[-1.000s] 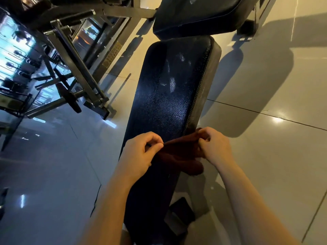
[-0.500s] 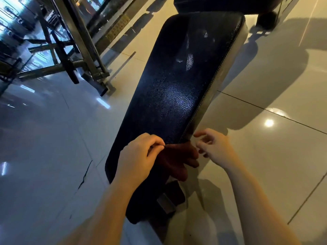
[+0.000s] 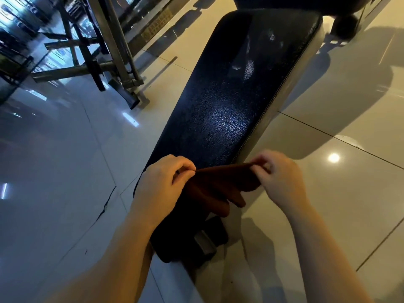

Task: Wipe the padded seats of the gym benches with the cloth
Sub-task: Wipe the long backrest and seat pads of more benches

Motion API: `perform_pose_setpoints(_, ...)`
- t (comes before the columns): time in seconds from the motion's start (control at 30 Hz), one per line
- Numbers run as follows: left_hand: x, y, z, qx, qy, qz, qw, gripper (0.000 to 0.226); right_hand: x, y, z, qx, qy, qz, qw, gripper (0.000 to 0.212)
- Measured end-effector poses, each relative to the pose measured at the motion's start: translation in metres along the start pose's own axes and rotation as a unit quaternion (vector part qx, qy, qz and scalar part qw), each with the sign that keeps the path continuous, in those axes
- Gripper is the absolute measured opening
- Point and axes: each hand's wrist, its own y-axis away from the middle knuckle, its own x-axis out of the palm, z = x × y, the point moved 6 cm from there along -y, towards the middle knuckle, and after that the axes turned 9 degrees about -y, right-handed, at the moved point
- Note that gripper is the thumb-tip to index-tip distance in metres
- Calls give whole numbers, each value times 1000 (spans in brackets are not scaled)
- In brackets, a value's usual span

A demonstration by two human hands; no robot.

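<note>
While both hands pinch it, cloth (image 3: pixel 220 184) stretched between left grip (image 3: pixel 162 182) and right grip (image 3: pixel 282 178) — over bench seat (image 3: pixel 229 101).

A padded bench seat (image 3: pixel 229 110) stretches away from me across the tiled floor (image 3: pixel 65 171), its near end just below my hands. My left hand (image 3: pixel 162 184) is over the seat's near left part and my right hand (image 3: pixel 282 180) is just past its right edge, with the cloth (image 3: pixel 218 184) stretched between them above the near end. A metal rack frame (image 3: pixel 113 53) stands on the floor to the far left, well apart from the seat, and another padded bench (image 3: pixel 295 5) sits beyond the seat's far end.
</note>
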Motion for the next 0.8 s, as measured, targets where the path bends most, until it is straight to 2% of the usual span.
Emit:
perform_pose_setpoints(0.1, -7, 10, 16, -85, 64, 17, 994, 17, -18, -10, 56, -130, -5, -142, 981, 11)
perform_pose_setpoints(0.17, -3, 8, 34, -144, 75, -4, 987, 23, -2, -20, 85, -200, 5, -172, 965, 19)
perform_pose_setpoints(0.23, 15, 7, 56, -209, 52, -1, 977, 22, 31, -35, 87, -188, 102, -133, 968, 45)
perform_pose_setpoints(0.3, 38, 13, 75, -269, 30, 19, 962, 13, 60, -41, 64, -130, 230, -66, 962, 64)
perform_pose_setpoints(0.43, 63, 21, 83, -284, 63, -6, 957, 23, 92, -23, 44, -89, 322, 27, 942, 64)
perform_pose_setpoints(0.47, 65, 18, 81, -281, 62, -15, 958, 24, 103, -19, 48, -106, 339, 81, 931, 64)
perform_pose_setpoints(0.57, 64, 10, 77, -280, 69, -50, 956, 24, 135, -8, 56, -207, 383, 237, 868, 63)
perform_pose_setpoints(0.63, 60, 6, 76, -276, 86, -78, 954, 22, 137, -17, 56, -202, 402, 250, 858, 67)
perform_pose_setpoints(0.8, 48, 0, 71, -234, 94, -95, 963, 19, 88, -77, 54, -123, 424, 137, 887, 79)
